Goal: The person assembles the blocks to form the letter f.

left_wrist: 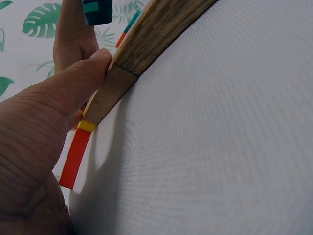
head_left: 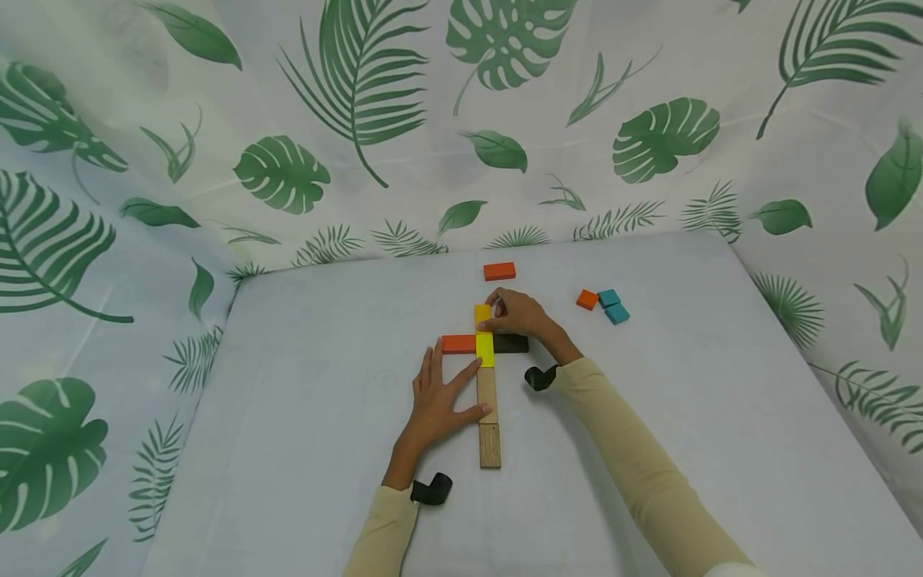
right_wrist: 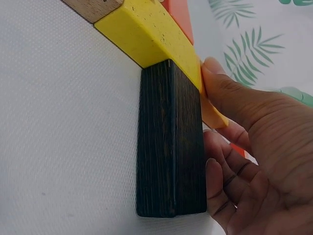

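Observation:
Wooden blocks lie on the table as a cross. Two natural wood blocks, a nearer one point(head_left: 490, 446) and a farther one point(head_left: 486, 395), form the stem, with a bright yellow block point(head_left: 485, 350) beyond them. To its left lies a red block point(head_left: 458, 344), to its right a black block point(right_wrist: 171, 147). My right hand point(head_left: 517, 311) pinches a yellow-orange block point(head_left: 482, 313) at the far end of the row, its thumb point(right_wrist: 230, 90) against the side. Spread over the near left corner, my left hand point(head_left: 436, 405) has straight fingers at the red and yellow blocks and its thumb point(left_wrist: 80, 81) at the wood.
Beyond the row lies another red-orange block point(head_left: 499, 271). Off to the right, a small orange block point(head_left: 587, 300) sits beside two blue blocks point(head_left: 616, 312). A white cloth point(head_left: 317, 401) covers the table, and leaf-print curtains point(head_left: 404, 184) rise behind and at both sides.

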The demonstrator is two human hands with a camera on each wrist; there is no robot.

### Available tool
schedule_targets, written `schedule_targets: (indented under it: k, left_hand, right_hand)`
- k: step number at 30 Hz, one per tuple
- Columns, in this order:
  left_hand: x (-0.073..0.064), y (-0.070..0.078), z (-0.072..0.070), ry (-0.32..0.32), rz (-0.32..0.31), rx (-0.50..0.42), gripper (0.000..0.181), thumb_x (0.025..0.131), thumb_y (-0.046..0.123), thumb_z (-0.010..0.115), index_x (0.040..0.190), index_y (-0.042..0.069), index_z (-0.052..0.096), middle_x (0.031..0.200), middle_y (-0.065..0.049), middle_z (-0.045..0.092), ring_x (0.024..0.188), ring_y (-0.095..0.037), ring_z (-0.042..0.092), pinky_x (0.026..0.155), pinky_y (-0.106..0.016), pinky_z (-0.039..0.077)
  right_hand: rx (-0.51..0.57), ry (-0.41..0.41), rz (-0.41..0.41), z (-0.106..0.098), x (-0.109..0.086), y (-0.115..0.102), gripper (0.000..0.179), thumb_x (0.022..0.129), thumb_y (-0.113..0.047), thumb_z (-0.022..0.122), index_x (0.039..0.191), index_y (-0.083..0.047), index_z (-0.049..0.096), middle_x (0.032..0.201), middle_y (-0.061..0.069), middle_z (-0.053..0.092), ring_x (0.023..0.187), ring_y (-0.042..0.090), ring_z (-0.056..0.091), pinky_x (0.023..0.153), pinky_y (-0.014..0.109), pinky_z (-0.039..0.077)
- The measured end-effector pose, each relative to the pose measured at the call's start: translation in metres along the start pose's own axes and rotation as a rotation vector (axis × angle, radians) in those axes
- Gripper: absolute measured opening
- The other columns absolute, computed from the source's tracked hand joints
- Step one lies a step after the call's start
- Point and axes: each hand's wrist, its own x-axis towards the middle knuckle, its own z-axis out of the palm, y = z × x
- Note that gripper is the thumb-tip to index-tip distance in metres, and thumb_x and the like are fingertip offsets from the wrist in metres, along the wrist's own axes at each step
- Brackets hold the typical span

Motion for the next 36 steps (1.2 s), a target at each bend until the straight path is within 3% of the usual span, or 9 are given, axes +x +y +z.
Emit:
schedule_targets:
  k: [7, 14, 17, 21, 25, 29, 32, 36]
  left_hand:
    - [0.001, -0.001, 0.001, 0.005, -0.001, 0.004, 0.075, 0.083, 0.060, 0.068, 0.149, 0.039, 0.039, 0.165, -0.013, -0.009, 0.150, -0.040, -0.005, 0.110, -0.065, 0.017]
    - [0.000, -0.002, 0.001, -0.003, -0.009, 0.006, 0.075, 0.083, 0.060, 0.068, 0.149, 0.039, 0.039, 0.165, -0.012, -0.010, 0.150, -0.039, -0.005, 0.111, -0.064, 0.017]
    - [0.000, -0.001, 0.000, -0.005, -0.013, 0.005, 0.075, 0.083, 0.061, 0.067, 0.149, 0.039, 0.038, 0.165, -0.012, -0.010, 0.150, -0.038, -0.005, 0.111, -0.064, 0.016]
    - [0.000, 0.000, -0.001, -0.002, -0.008, -0.010, 0.076, 0.082, 0.059, 0.068, 0.149, 0.038, 0.039, 0.165, -0.013, -0.010, 0.150, -0.038, -0.006, 0.111, -0.064, 0.015]
    - [0.000, 0.000, -0.001, 0.003, -0.001, -0.017, 0.076, 0.082, 0.059, 0.069, 0.149, 0.037, 0.039, 0.165, -0.013, -0.010, 0.150, -0.038, -0.006, 0.111, -0.064, 0.015]
    - [0.001, -0.001, 0.000, 0.006, -0.006, -0.005, 0.076, 0.082, 0.060, 0.069, 0.149, 0.038, 0.039, 0.165, -0.012, -0.010, 0.150, -0.038, -0.006, 0.111, -0.063, 0.016]
    - [0.002, -0.002, 0.001, 0.005, -0.011, 0.002, 0.076, 0.082, 0.060, 0.068, 0.149, 0.039, 0.039, 0.165, -0.012, -0.010, 0.150, -0.037, -0.006, 0.111, -0.063, 0.016]
    - [0.002, -0.003, 0.002, 0.007, -0.007, -0.002, 0.075, 0.082, 0.060, 0.069, 0.148, 0.039, 0.039, 0.165, -0.011, -0.010, 0.151, -0.037, -0.006, 0.111, -0.063, 0.017]
  right_hand:
    - [0.058, -0.008, -0.004, -0.001, 0.001, 0.004, 0.052, 0.091, -0.042, 0.068, 0.127, -0.007, 0.053, 0.098, 0.010, 0.059, 0.084, 0.021, 0.053, 0.073, 0.030, 0.043]
    - [0.179, 0.010, 0.069, -0.003, 0.008, 0.010, 0.043, 0.096, -0.038, 0.060, 0.126, -0.010, 0.051, 0.104, 0.013, 0.062, 0.084, 0.022, 0.060, 0.074, 0.029, 0.050]
    - [0.243, 0.074, 0.101, -0.006, 0.009, 0.012, 0.037, 0.098, -0.033, 0.059, 0.124, -0.009, 0.050, 0.100, 0.013, 0.063, 0.080, 0.022, 0.062, 0.072, 0.028, 0.052]
    - [0.255, 0.242, 0.122, -0.013, 0.014, 0.016, 0.033, 0.098, -0.026, 0.059, 0.123, -0.006, 0.051, 0.103, 0.016, 0.058, 0.087, 0.027, 0.057, 0.076, 0.034, 0.051]
    - [0.133, 0.320, 0.095, -0.020, 0.025, 0.021, 0.046, 0.095, -0.021, 0.063, 0.135, -0.004, 0.047, 0.132, 0.024, 0.045, 0.116, 0.035, 0.045, 0.100, 0.047, 0.043]
    - [-0.056, 0.236, 0.017, -0.026, 0.035, 0.020, 0.062, 0.093, -0.018, 0.066, 0.148, -0.007, 0.038, 0.158, 0.020, 0.026, 0.143, 0.039, 0.024, 0.118, 0.053, 0.019]
    - [-0.147, 0.142, -0.035, -0.027, 0.039, 0.017, 0.067, 0.093, -0.016, 0.065, 0.152, -0.011, 0.033, 0.163, 0.016, 0.020, 0.149, 0.039, 0.014, 0.118, 0.058, 0.013]
    - [-0.235, 0.060, -0.028, -0.023, 0.040, 0.014, 0.065, 0.094, -0.013, 0.060, 0.152, -0.026, 0.034, 0.163, 0.014, 0.017, 0.147, 0.045, 0.010, 0.112, 0.068, 0.020]
